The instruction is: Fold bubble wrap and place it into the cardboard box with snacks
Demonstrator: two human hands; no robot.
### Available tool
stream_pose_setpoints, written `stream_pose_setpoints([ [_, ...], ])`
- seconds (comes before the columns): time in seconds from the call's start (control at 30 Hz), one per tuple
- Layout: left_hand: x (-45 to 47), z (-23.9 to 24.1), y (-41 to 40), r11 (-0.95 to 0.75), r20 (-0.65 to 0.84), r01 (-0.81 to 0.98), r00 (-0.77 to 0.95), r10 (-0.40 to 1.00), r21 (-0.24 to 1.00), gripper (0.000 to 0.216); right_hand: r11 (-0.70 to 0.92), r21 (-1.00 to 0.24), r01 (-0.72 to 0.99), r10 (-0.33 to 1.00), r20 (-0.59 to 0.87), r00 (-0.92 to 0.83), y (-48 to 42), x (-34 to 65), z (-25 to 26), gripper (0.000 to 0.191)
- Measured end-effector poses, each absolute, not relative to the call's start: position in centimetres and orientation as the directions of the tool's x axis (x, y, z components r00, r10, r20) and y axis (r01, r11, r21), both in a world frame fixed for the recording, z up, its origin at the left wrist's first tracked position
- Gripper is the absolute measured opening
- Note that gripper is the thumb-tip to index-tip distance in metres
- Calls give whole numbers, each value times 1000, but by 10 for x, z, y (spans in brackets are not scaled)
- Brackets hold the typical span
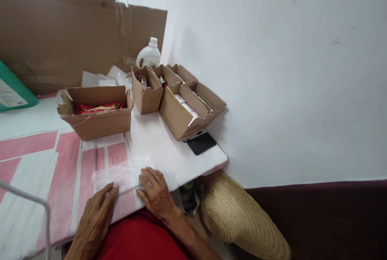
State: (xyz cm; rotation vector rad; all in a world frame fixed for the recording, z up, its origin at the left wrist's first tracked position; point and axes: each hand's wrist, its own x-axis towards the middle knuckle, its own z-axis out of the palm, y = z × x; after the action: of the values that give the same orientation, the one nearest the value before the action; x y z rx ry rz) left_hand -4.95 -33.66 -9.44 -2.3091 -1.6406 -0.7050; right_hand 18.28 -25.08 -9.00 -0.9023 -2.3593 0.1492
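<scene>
A clear strip of bubble wrap lies flat near the front edge of the table. My left hand rests at its near left corner, fingers stretched out with the tips touching the plastic. On the right end of the strip lies my right hand, its fingers slightly bent on top and the thumb apart. Neither hand visibly grips anything. Beyond the wrap stands an open cardboard box holding red packets.
More open cardboard boxes stand at the back right, near a white jug. A black phone lies by the right edge. At left are a green container and grey cable. A straw hat sits below the table.
</scene>
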Motion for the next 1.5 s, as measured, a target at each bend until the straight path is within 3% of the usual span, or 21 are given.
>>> stream_pose_setpoints([
  [0.17,-58,-101,-329,-363,574,930,267,774,57,31,861,-239,450,509,435,-743,-262,137,-83,20],
  [0.3,-55,-100,-327,-366,579,926,247,777,97,25,878,-178,444,477,382,-791,-267,119,-93,5],
  [0.57,-53,-94,-331,-363,518,893,185,835,266,31,899,-132,417,433,412,-802,-265,116,-104,9],
  [0.73,-72,-97,-341,-282,470,939,162,868,198,37,875,-261,409,485,485,-728,-262,125,-111,16],
  [0.9,-93,-102,-345,-374,471,914,264,842,157,37,826,-410,388,559,504,-659,-260,134,-108,18],
  [1.0,-97,-104,-343,-408,475,902,301,827,140,38,824,-427,371,549,447,-706,-260,136,-97,10],
  [1.07,-97,-104,-340,-426,481,895,319,817,131,37,830,-418,371,536,409,-738,-261,134,-92,16],
  [1.2,-93,-91,-332,-452,520,880,320,792,146,31,828,-390,402,549,421,-722,-265,129,-92,9],
  [1.3,-87,-71,-323,-442,557,865,252,792,237,22,707,-584,399,687,432,-584,-267,127,-92,14],
  [1.4,-76,-56,-304,-421,530,841,199,825,339,16,447,-825,347,869,309,-385,-266,130,-87,11],
  [1.5,-64,-53,-274,-406,454,812,200,868,419,20,297,-909,291,941,226,-254,-264,131,-83,9],
])
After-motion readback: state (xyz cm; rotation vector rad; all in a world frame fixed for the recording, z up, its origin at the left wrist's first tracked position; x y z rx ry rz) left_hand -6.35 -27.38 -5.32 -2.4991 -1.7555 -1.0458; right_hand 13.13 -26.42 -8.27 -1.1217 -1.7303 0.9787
